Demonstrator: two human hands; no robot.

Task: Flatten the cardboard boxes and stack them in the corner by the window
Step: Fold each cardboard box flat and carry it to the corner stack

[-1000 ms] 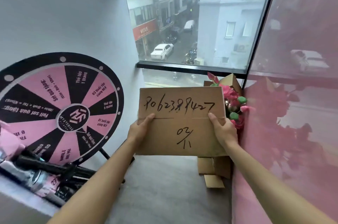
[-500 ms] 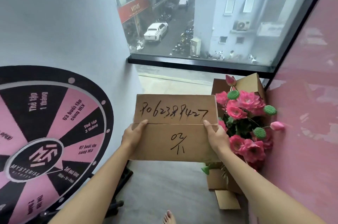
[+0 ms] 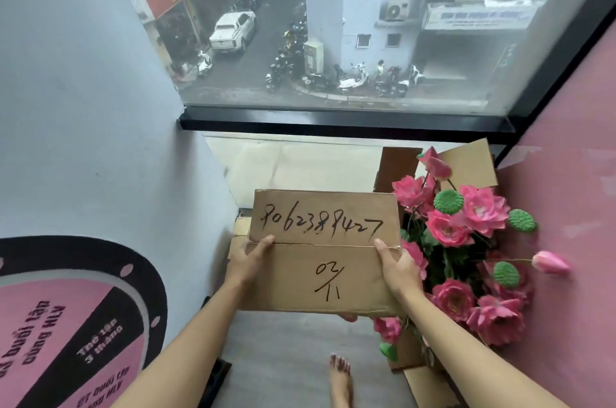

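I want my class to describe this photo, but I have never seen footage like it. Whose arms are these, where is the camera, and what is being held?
There is no machine: a person wears a wide-angle camera on the head, looking forward and down, so the arms are the person's own. The left hand and right hand grip the sides of a flattened cardboard box with numbers handwritten on it, held above the grey floor. Ahead is a window overlooking a street. To the right, pink artificial flowers stand in an open carton; to the left is a pink-and-black prize wheel.
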